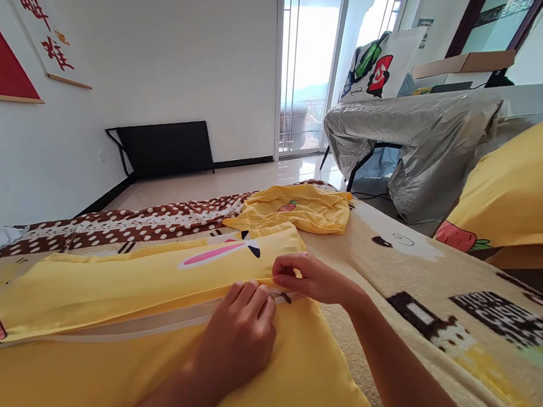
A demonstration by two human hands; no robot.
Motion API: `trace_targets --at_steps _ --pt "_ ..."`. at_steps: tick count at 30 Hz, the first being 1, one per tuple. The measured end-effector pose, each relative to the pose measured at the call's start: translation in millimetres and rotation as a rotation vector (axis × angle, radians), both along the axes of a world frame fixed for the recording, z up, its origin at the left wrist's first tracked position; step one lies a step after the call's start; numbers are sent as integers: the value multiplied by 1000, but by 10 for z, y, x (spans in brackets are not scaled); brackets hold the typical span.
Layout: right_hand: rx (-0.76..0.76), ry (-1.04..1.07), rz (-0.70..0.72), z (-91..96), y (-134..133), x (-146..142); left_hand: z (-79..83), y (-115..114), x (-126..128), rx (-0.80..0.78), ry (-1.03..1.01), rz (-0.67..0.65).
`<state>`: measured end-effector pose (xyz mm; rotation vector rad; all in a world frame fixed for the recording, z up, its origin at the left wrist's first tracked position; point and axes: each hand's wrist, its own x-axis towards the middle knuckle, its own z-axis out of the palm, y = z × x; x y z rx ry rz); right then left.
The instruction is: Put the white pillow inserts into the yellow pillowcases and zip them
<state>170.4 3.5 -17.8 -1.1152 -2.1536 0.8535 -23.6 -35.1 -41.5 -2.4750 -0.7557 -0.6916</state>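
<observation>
A yellow pillowcase (126, 288) printed with a long pink-and-white shape and a carrot lies spread before me, a zipper opening (127, 326) running across it. Through the gap shows a pale strip. My left hand (243, 329) is closed, knuckles up, on the fabric at the right part of this opening. Close beside it, my right hand (312, 280) pinches the upper edge of the pillowcase with thumb and forefinger. A small dark zipper pull (285, 298) shows just below the right fingers. The fingertips of my left hand are hidden.
A beige patterned blanket (347, 274) covers the bed. Another crumpled yellow cloth (297, 210) lies beyond my hands. At the right sits a plump yellow pillow (532, 187). Farther back stand a plastic-covered table (391, 119) with a bag (383, 66) and a cardboard box (464, 63).
</observation>
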Motion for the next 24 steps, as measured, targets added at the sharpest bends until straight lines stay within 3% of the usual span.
trace_targets --at_steps 7,12,15,19,24 --pt "-15 -35 -16 -16 -2 15 45 3 -6 -222 55 -28" --pt "64 -119 -58 -4 3 53 48 25 -11 -367 -1 -19" --pt "145 -138 -14 49 -21 87 40 23 -10 -400 -55 -4" --pt "133 -232 65 131 -97 116 44 13 -6 -392 -81 -8" --pt "116 -356 13 157 -175 90 51 13 -1 -380 -96 -17"
